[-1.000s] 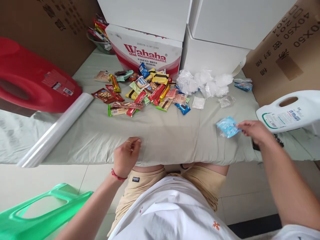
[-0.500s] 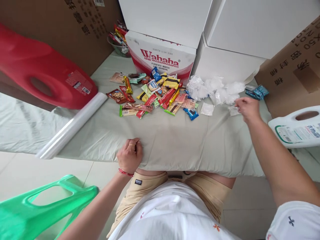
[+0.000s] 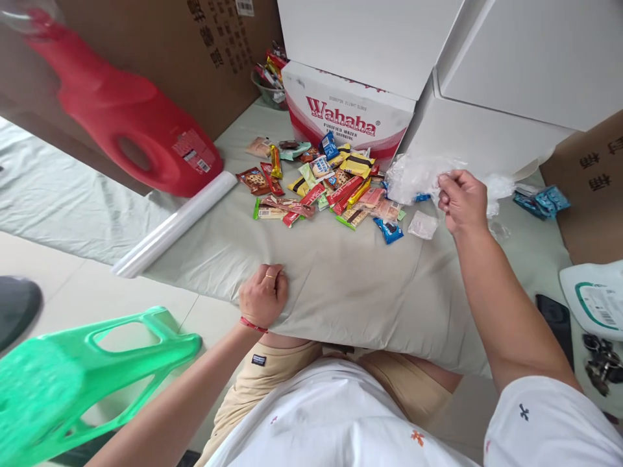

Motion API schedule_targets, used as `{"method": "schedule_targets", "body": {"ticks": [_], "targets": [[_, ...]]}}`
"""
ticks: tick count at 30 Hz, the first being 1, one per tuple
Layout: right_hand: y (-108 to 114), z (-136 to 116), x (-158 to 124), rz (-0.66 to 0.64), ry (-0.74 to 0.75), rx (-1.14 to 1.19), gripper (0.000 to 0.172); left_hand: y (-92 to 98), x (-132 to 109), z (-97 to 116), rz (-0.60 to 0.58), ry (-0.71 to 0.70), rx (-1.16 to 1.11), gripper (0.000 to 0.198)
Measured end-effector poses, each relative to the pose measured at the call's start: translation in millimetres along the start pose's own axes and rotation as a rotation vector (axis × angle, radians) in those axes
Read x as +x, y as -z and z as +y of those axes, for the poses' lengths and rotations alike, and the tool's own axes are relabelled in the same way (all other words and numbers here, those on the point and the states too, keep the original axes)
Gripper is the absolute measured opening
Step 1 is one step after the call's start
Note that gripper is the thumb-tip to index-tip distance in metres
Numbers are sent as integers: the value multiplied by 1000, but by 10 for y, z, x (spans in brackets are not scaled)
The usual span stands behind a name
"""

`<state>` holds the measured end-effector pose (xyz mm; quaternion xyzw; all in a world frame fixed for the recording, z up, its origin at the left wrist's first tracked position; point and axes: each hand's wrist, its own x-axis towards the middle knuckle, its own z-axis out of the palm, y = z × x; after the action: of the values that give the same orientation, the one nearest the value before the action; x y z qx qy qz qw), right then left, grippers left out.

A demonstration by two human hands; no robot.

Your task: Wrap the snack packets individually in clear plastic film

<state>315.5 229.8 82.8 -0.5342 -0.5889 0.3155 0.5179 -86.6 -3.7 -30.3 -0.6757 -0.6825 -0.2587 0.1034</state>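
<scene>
My right hand point(image 3: 462, 201) is closed in a pinch on crumpled clear plastic point(image 3: 413, 178), which spreads out to the left of the fingers. More clear plastic point(image 3: 497, 188) lies behind the hand, to its right. Below the fingers is a small flat square packet point(image 3: 423, 225). To the left lies a heap of wrapped snacks point(image 3: 344, 188), with a blue snack packet point(image 3: 388, 230) at its near side. My left hand point(image 3: 264, 295) rests as a fist on the front edge of the cloth point(image 3: 335, 279); nothing shows in it.
A red jug point(image 3: 156, 139) and a white plastic roll point(image 3: 175, 224) lie at left. A Wahaba-style printed carton point(image 3: 345, 120) stands behind the snacks. Blue packets point(image 3: 549, 204), a phone point(image 3: 555, 318), keys point(image 3: 603, 363) and a white bottle point(image 3: 596, 298) are at right. A green stool point(image 3: 141, 350) stands lower left.
My right hand has moved left and is now among the clear plastic, pinching it. The view has shifted, bringing the phone and keys into sight. My left hand stays a fist.
</scene>
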Motion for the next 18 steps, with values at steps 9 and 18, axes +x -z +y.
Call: {"method": "schedule_targets", "body": {"ticks": [9, 18], "targets": [[-255, -247, -1213, -110, -825, 634, 49, 27, 41, 12, -28, 64, -75, 19], [-379, -297, -2037, 94, -973, 1039, 43, 227, 151, 812, -373, 607, -1195, 45]]}}
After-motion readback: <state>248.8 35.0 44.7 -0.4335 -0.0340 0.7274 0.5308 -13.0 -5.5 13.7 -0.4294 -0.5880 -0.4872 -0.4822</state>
